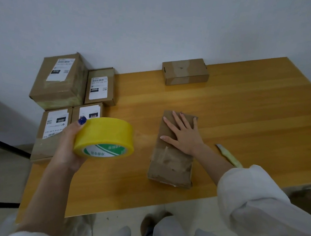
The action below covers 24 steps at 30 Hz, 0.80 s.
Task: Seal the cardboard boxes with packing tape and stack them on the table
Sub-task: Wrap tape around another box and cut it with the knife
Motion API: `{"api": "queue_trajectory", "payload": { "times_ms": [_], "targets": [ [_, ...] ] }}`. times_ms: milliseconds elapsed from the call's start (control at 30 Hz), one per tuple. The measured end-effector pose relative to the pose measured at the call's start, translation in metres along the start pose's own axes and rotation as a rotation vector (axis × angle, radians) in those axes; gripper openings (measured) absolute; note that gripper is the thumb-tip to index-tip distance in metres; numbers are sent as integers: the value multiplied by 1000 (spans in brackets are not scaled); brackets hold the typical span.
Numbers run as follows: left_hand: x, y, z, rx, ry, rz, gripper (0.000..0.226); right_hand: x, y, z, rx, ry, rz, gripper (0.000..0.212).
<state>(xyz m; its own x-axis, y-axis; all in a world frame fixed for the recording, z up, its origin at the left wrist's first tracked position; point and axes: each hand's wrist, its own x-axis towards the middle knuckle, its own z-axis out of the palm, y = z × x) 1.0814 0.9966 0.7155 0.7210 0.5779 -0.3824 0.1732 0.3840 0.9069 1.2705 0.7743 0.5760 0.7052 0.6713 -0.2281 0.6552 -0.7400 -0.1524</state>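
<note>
Nearest you, at eight o'clock, your left hand [67, 147] curls its fingers and thumb round a wide roll of glossy yellow packing tape [104, 138] with a green-and-white printed core. It holds the roll clear above the smooth, honey-coloured wooden table [246, 118]. No loose tape end shows, so hunting for it one-handed could make the roll slip.

Straight ahead, your right hand [184, 135] lies flat, fingers straight and spread, on the far half of a long, flat brown cardboard box [170, 167]. The box is creased and scuffed, with patches of old clear tape on its near half. New tape may grip that worn skin poorly, and the box could slide on the slick tabletop if you lift your palm.

At three o'clock from it, apart, lies a slim pale-yellow cutter [228, 155]. Whether its blade is out cannot be told, so reach carefully.

At ten o'clock, four white-labelled brown boxes [60, 81] sit side by side. At twelve o'clock, by the wall, stands a small plain cardboard box [185, 71].
</note>
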Motion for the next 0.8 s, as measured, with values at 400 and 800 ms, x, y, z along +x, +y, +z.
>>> {"api": "queue_trajectory", "payload": {
  "times_ms": [400,800],
  "targets": [
    [21,-25,-50,200,156,-83,4,1,2,7,-24,38,-5,83],
    [56,-51,-51,640,-164,103,58,-1,4,8,0,47,-19,88]
  ]
}}
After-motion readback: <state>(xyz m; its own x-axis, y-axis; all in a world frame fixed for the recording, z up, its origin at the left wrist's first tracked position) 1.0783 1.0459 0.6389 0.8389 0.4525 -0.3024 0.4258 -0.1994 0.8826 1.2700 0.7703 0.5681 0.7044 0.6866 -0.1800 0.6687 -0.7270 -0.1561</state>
